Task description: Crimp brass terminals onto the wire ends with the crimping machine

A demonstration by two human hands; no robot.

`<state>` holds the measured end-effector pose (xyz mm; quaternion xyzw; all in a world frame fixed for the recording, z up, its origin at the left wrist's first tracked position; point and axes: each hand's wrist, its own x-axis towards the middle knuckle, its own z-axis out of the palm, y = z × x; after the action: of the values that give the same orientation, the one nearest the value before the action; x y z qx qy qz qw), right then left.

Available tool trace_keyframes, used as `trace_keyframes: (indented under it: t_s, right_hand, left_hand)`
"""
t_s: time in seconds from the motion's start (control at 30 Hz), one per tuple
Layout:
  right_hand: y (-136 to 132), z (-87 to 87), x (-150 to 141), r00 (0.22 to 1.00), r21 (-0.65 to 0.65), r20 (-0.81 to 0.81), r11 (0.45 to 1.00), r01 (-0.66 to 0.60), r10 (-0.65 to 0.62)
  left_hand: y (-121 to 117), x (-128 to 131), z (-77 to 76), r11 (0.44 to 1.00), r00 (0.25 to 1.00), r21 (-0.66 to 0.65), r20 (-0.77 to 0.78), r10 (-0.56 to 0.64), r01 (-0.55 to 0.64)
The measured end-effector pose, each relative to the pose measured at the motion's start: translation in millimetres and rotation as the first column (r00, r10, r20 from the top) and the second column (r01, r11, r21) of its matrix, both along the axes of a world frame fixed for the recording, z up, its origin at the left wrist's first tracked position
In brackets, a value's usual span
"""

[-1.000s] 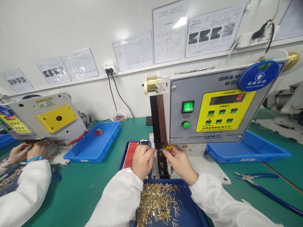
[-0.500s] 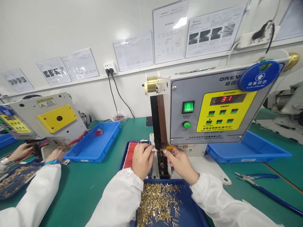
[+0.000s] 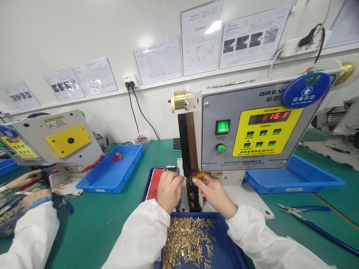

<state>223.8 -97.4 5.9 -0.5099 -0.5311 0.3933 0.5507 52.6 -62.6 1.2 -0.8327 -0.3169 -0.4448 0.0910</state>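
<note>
My left hand [image 3: 170, 188] is closed in a pinch at the left of the crimping machine's [image 3: 241, 127] black working head [image 3: 192, 194]. A thin piece shows at its fingertips, too small to name. From the right, my right hand [image 3: 215, 193] also pinches at the head, and its index finger wears a yellow finger cot [image 3: 199, 175]. What lies between its fingertips is mostly hidden. Below both hands is a dark blue tray [image 3: 228, 239] with a heap of brass-coloured pin terminals [image 3: 186, 239]. Red wires [image 3: 155, 183] lie in a tray behind my left hand.
Blue-handled cutters [image 3: 308, 218] lie at right, near a blue tray [image 3: 294, 183] behind the machine. Another blue tray [image 3: 123, 168] with a small red wire bundle [image 3: 117, 157] stands at left. A co-worker's hands [image 3: 36, 196] work at a second machine [image 3: 67, 138].
My hands stay at the working head with only slight finger shifts. The lit display reads differently. At left, the co-worker's nearer hand has moved left and down, uncovering small blue-handled pliers.
</note>
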Motion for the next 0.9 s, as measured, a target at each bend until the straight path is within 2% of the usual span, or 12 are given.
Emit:
trace_keyframes:
  t_s: [0.23, 0.57, 0.9]
  right_hand:
    - [1.9, -1.2, 0.1, 1.0, 0.01, -0.021, 1.0, 0.016, -0.016]
    - [3.9, -1.9, 1.8, 0.992, 0.08, 0.112, 0.996, 0.05, -0.059]
    - [3.2, -3.5, -0.3, 0.994, 0.086, 0.066, 0.993, 0.079, -0.085]
  left_hand:
    - [-0.5, 0.3, 0.4, 0.999, 0.999, -0.022, 0.014, -0.03, 0.031]
    - [0.0, 0.7, -1.4, 0.997, 0.999, -0.067, 0.017, -0.034, 0.035]
    - [-2.0, 2.4, 0.4, 0.998, 0.999, -0.06, 0.031, -0.014, 0.016]
